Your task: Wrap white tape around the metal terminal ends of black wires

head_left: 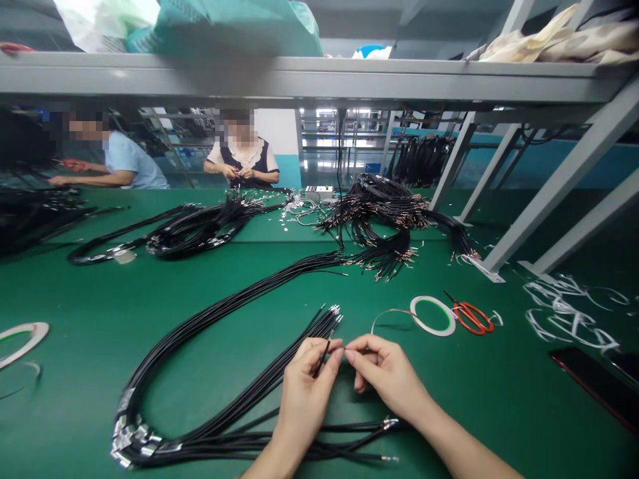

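Observation:
My left hand [310, 376] is closed on the end of a thin black cable [323, 358], which stands up between thumb and fingers. Close beside it, my right hand [387, 369] pinches thumb to forefinger, its fingertips nearly meeting the left thumb; whatever is in that pinch is too small to make out. Under and around the hands lies a bent bundle of black cables [200, 319] with silvery ends and shiny wraps [130, 436] at the bend. A white roll of narrow tape [414, 313] lies just beyond my right hand, its loose strip trailing left.
Orange-handled scissors [472, 318] touch the tape roll's side. Pale scrap strips [569, 309] and a dark phone [596, 386] lie right. More cable bundles [379, 206] lie at the back, below a grey shelf [299, 80] with slanted legs. Two people work across the green table [74, 299].

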### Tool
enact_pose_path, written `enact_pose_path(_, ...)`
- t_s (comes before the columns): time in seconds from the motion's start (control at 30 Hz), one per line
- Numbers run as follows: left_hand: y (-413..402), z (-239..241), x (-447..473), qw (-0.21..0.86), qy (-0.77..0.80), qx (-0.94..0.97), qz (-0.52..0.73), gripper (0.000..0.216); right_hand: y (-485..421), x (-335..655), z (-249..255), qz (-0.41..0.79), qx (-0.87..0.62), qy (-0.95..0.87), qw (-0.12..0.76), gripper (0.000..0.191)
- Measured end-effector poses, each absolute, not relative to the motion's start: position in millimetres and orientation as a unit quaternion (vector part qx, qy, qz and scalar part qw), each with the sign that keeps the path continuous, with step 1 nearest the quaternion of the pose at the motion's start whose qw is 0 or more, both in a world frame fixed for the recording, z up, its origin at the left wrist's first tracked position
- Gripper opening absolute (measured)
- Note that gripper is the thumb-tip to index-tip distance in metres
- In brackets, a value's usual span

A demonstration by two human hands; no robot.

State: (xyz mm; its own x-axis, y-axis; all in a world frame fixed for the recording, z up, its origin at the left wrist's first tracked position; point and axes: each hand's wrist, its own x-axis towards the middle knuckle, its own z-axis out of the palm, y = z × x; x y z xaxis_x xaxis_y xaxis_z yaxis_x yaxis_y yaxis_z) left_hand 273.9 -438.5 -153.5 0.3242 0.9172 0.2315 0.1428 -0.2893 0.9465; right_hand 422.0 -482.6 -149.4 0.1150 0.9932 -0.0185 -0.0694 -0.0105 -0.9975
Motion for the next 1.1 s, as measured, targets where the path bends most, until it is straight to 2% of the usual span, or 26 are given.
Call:
enact_pose_path(0.1,-443,-155,276,0.478,0.418,0.662,0.398,0.037,-480,425,-149,0.487,-0.531,-0.397,0.569,0.023)
enact_pose_path(0.33,-448,-151,280,0.546,0.376,0.644,0.382,0.022,-481,423,-139,0.488,-0.499,-0.304,0.648,0.026)
enact_pose_path(0.87,-445,-152,281,0.629,0.384,0.591,0.329,0.027,-480,413,-149,0.475,-0.472,-0.354,0.654,0.031)
enact_pose_path(1.1,-447,-148,282,0.606,0.376,0.582,0.391,0.019,-489,421,-133,0.405,-0.541,-0.359,0.644,0.022)
